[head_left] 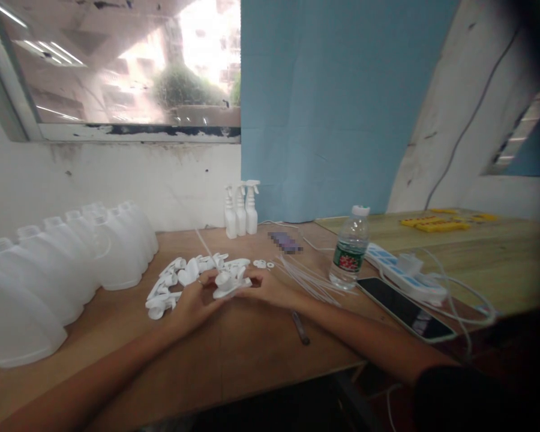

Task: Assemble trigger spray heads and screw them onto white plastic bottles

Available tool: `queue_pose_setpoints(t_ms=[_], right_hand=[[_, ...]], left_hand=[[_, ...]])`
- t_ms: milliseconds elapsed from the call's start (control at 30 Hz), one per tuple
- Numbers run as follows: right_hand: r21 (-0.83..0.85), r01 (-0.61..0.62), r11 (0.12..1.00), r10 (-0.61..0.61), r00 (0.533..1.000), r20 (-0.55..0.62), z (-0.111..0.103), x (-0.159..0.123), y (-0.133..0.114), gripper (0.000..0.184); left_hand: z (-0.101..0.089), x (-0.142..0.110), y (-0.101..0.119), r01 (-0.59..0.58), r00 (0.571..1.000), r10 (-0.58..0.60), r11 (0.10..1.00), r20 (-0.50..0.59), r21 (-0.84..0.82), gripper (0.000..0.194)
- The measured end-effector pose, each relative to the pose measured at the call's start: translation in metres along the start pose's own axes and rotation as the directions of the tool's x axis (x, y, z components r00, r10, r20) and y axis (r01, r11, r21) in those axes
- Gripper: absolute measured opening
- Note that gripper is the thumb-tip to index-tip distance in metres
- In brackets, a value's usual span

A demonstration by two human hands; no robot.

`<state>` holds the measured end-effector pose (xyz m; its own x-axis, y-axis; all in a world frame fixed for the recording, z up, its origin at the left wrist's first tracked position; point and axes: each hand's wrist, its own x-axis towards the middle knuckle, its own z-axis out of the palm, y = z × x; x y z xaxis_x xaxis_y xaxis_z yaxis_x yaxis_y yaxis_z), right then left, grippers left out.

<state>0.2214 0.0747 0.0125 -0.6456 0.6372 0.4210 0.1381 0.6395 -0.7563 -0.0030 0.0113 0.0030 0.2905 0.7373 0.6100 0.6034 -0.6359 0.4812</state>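
Observation:
Between my two hands is a white spray trigger head (227, 283), held above the table with a thin clear tube (203, 241) sticking up from it. My left hand (197, 305) grips it from the left, fingers partly hidden behind it. On its right side, my right hand (265, 288) has its fingers closed on the same spray head. Just behind and left of my hands lies a loose pile of white spray heads (189, 271). Small white rings (263, 264) lie beyond my right hand, and several loose clear tubes (308, 282) are spread to its right.
Translucent jugs (117, 252) line the left side. Three white spray bottles (240, 213) stand by the wall. At right are a water bottle (350, 252), a phone (405, 307), a power strip (407, 276) and yellow pieces (436, 224). A small dark tool (300, 327) lies near my right forearm.

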Motion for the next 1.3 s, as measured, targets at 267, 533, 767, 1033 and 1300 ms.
queue_pose_setpoints(t_ms=[267, 533, 767, 1033, 1300], right_hand=[[0.173, 0.024, 0.985, 0.01, 0.98, -0.196, -0.052, 0.009, 0.023, 0.021], [0.366, 0.11, 0.924, 0.08, 0.881, -0.466, -0.107, 0.011, 0.033, 0.022], [0.551, 0.159, 0.82, 0.159, 0.86, -0.485, -0.116, 0.01, 0.029, 0.027], [0.632, 0.171, 0.755, 0.238, 0.828, -0.508, -0.122, 0.009, 0.04, 0.028], [0.617, 0.23, 0.752, 0.272, 0.744, -0.61, -0.129, 0.011, 0.049, 0.028]], left_hand=[[-0.093, 0.031, -0.035, 0.03, 0.883, 0.155, 0.924, -0.443, 0.381, 0.068], [-0.152, 0.012, -0.094, 0.445, 0.737, 0.099, 0.672, -0.668, 0.591, 0.091], [-0.143, 0.016, -0.103, 0.361, 0.847, 0.081, 0.637, -0.525, 0.681, 0.086], [-0.101, 0.027, -0.065, -0.039, 0.949, 0.276, 0.582, -0.153, 0.812, 0.065], [-0.092, 0.024, -0.058, -0.195, 0.94, 0.341, 0.547, -0.004, 0.814, 0.071]])
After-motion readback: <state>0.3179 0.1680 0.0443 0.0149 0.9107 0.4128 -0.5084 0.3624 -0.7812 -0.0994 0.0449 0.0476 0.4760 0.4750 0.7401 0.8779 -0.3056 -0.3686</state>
